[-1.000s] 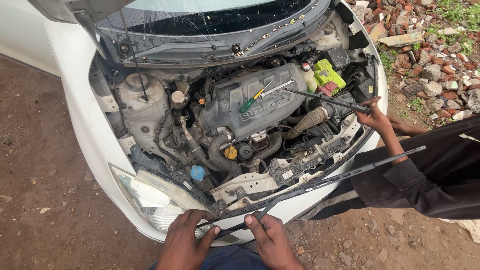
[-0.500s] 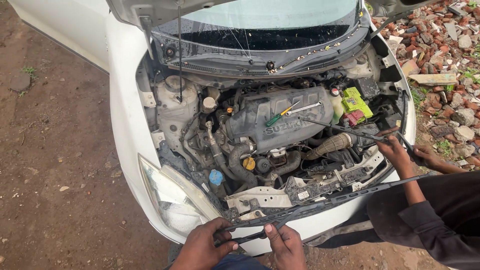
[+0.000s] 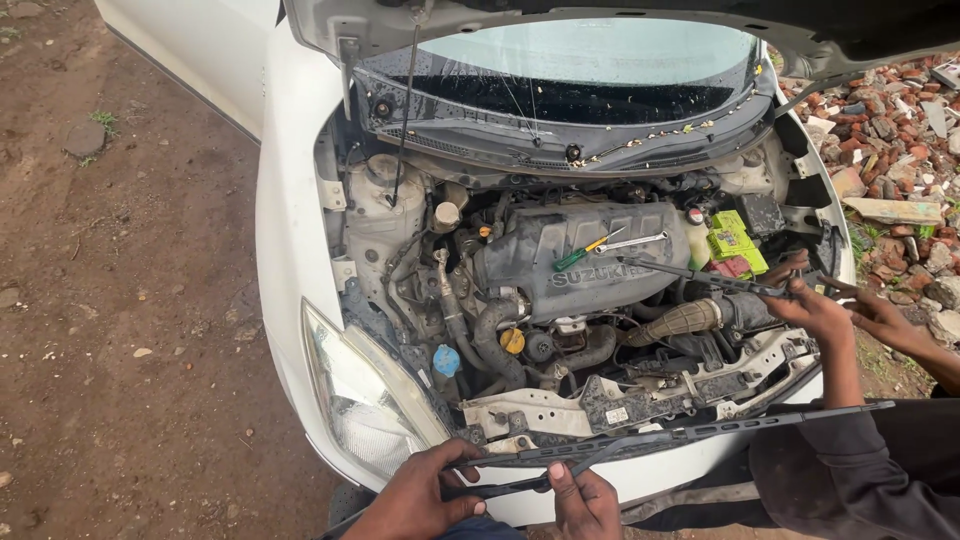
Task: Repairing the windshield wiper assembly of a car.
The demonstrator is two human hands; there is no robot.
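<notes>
Head view: left hand [image 3: 425, 497] and right hand [image 3: 583, 500] both closed around a wiper blade [image 3: 680, 436] lying across the car's [image 3: 290, 240] front edge. Engine [image 3: 580, 265] exposed behind. A co-worker's hands [image 3: 825, 310] hold a second wiper [image 3: 700, 275] alongside.

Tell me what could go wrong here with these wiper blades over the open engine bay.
The long wiper blade in the left hand and right hand reaches across to the other person's sleeve; swinging it could poke them. The screwdriver and wrench lie loose on the engine cover and might slide into the bay.
</notes>
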